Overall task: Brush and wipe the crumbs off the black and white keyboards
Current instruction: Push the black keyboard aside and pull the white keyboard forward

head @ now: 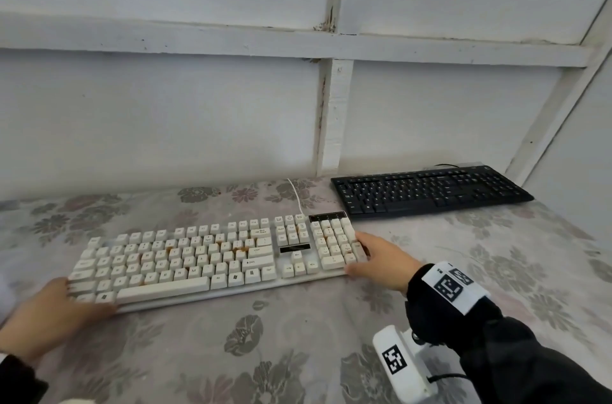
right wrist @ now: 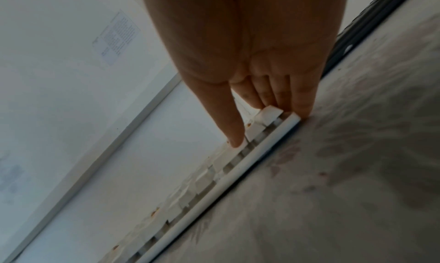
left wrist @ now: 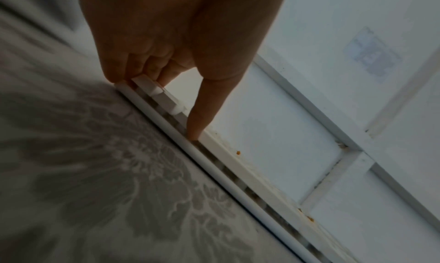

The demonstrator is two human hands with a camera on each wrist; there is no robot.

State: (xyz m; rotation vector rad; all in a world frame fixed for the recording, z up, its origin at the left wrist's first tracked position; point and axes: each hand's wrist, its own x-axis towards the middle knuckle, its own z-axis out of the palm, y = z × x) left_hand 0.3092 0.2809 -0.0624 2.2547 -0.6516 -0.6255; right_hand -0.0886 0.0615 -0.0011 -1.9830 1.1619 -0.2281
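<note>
The white keyboard (head: pixel 198 258) lies across the flowered tablecloth (head: pixel 298 344), with orange crumbs (head: pixel 241 249) on several keys. My left hand (head: pixel 79 302) grips its left front corner, thumb on the front rim and fingers round the end (left wrist: pixel 157 105). At the other end, my right hand (head: pixel 364 253) holds it with the thumb by the number-pad keys and the fingers along the side (right wrist: pixel 269 129). The black keyboard (head: pixel 430 191) sits apart at the back right. In the wrist views the white keyboard (left wrist: pixel 238 165) (right wrist: pixel 228 184) shows edge-on.
A white cable (head: pixel 294 191) runs from the white keyboard toward the panelled wall (head: pixel 198 105) behind. A few crumbs (right wrist: pixel 322 173) lie on the cloth near the right end. The black keyboard's edge (right wrist: pixel 342 41) is close beyond my right hand.
</note>
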